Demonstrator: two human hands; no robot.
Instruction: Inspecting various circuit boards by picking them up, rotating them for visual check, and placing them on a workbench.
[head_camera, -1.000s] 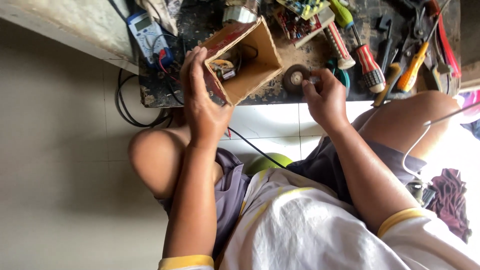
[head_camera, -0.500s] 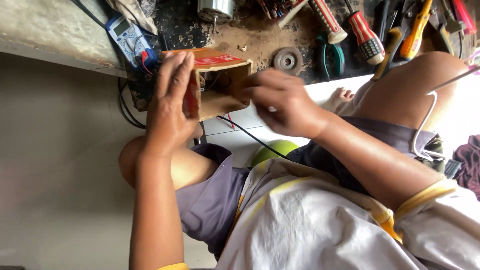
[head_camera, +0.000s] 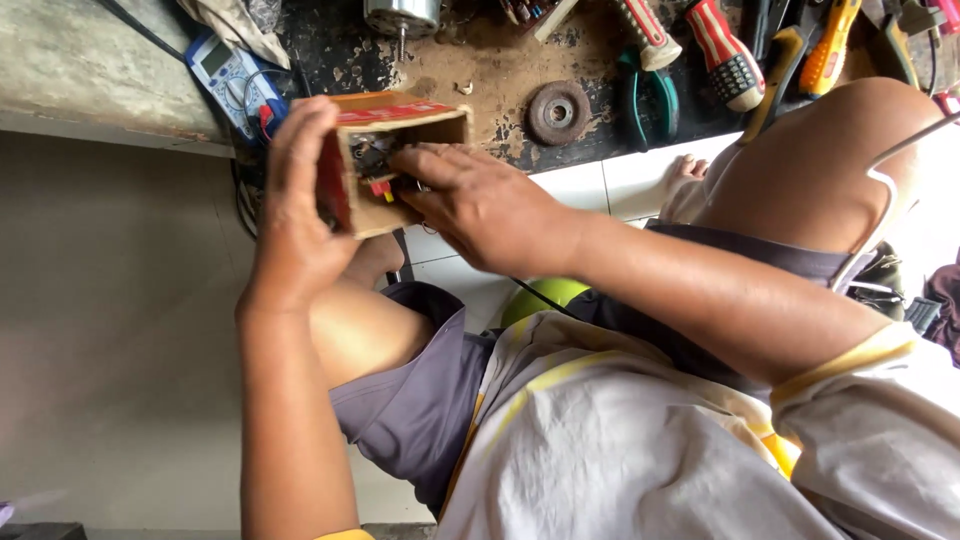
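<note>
My left hand (head_camera: 295, 215) grips a small open wooden box (head_camera: 410, 125) with a red edge, holding it over my left knee. Wires and small parts show inside the box. My right hand (head_camera: 480, 205) reaches into the box's open side, its fingertips among the wires; what they pinch is hidden. A dark round grinding disc (head_camera: 558, 112) lies on the dusty work board beyond the box.
A blue multimeter (head_camera: 232, 75) lies left of the box. Red-handled screwdrivers (head_camera: 725, 50), teal pliers (head_camera: 645, 95), an orange-handled tool (head_camera: 830, 45) and a small motor (head_camera: 400, 18) lie on the board. A black cable runs under my arm over white floor tiles (head_camera: 640, 180).
My right hand left the grinding disc, crossed to the box and went inside it. My left hand brought the box nearer and turned it. The view shifted closer.
</note>
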